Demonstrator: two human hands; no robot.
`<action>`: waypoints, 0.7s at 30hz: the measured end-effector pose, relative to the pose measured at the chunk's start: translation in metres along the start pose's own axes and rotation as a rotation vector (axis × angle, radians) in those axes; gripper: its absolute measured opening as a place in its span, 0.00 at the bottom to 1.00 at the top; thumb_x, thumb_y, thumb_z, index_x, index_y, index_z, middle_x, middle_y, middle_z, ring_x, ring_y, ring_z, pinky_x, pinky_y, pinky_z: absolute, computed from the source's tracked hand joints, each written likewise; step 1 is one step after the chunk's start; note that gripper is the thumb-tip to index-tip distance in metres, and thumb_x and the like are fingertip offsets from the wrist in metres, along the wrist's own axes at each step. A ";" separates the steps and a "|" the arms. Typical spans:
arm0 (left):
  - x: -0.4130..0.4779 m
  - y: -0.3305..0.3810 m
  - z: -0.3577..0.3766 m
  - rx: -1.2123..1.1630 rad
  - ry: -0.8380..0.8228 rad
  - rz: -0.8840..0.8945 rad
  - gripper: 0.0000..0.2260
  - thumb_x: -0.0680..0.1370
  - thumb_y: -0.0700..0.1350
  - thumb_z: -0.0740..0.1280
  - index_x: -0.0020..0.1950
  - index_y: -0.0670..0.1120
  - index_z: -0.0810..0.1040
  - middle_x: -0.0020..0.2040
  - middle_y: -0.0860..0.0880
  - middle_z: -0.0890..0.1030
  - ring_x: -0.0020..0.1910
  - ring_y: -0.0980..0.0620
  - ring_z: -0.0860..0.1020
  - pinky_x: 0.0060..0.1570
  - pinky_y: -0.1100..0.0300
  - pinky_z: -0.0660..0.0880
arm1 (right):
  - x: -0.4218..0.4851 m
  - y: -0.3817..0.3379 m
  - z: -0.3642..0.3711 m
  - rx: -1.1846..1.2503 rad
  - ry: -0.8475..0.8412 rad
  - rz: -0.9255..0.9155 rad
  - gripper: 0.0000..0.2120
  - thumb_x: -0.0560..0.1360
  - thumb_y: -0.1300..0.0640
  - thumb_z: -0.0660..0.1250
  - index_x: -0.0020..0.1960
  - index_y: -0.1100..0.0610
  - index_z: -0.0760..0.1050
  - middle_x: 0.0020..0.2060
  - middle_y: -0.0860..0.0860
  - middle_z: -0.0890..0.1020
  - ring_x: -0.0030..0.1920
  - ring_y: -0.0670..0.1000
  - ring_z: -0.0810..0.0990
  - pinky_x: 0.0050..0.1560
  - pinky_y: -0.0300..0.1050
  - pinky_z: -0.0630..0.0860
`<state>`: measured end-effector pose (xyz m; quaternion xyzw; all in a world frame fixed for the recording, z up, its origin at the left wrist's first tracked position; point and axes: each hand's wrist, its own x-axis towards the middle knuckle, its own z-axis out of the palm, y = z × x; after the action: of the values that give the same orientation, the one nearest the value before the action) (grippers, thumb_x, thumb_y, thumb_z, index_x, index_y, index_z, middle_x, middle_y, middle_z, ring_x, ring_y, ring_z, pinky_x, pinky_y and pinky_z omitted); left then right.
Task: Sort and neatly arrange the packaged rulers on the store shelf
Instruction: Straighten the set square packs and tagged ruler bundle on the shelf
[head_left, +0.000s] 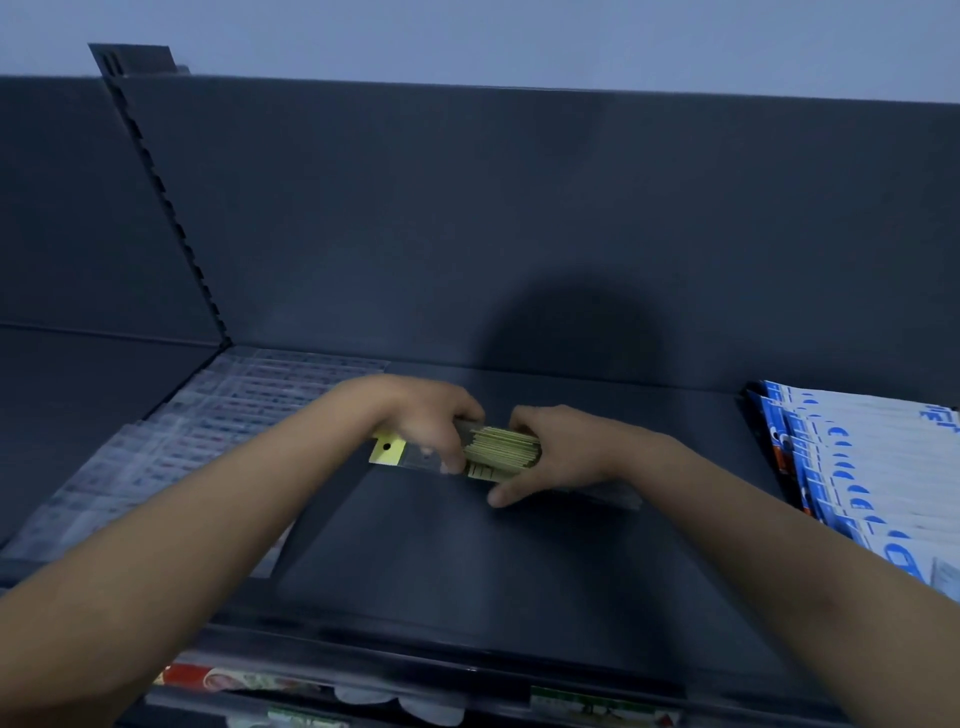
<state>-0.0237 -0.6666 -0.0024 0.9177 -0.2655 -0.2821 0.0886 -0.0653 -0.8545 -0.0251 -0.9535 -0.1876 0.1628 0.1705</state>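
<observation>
A stack of yellow-green packaged rulers (498, 449) lies crosswise in the middle of the dark shelf (467, 561), its yellow hang tab (387, 451) sticking out to the left. My left hand (436, 421) grips the stack's left part from above. Around the right part curls my right hand (550, 452), thumb on the near side. The stack's right end runs out of sight under my right hand and wrist.
Clear-packaged rulers (171, 447) lie in rows on the shelf's left side. Blue-and-white packaged items (862, 478) overlap at the right. The dark back panel (519, 218) rises behind. Colourful packets (234, 680) show on a lower shelf at the bottom edge.
</observation>
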 end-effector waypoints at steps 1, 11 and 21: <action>0.000 -0.001 -0.001 -0.004 -0.012 0.014 0.12 0.67 0.46 0.75 0.39 0.50 0.71 0.36 0.52 0.74 0.34 0.54 0.71 0.35 0.58 0.65 | 0.000 0.002 0.000 -0.033 0.003 -0.018 0.29 0.56 0.30 0.74 0.47 0.45 0.69 0.42 0.42 0.76 0.42 0.42 0.74 0.38 0.43 0.71; 0.006 -0.010 0.002 0.068 0.248 0.171 0.13 0.69 0.57 0.74 0.47 0.51 0.78 0.42 0.51 0.78 0.41 0.51 0.76 0.43 0.51 0.73 | 0.002 0.014 -0.013 -0.214 0.119 -0.096 0.20 0.67 0.36 0.71 0.51 0.47 0.73 0.38 0.41 0.74 0.42 0.47 0.74 0.41 0.44 0.68; 0.036 -0.002 0.014 0.250 0.489 0.162 0.15 0.80 0.54 0.63 0.62 0.46 0.72 0.57 0.48 0.75 0.57 0.49 0.74 0.54 0.53 0.72 | 0.022 0.041 -0.015 -0.344 0.201 -0.023 0.22 0.75 0.38 0.62 0.58 0.53 0.65 0.53 0.52 0.74 0.50 0.53 0.74 0.42 0.46 0.67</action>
<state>-0.0057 -0.6839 -0.0318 0.9380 -0.3416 -0.0094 0.0583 -0.0278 -0.8847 -0.0329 -0.9779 -0.2055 0.0303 0.0249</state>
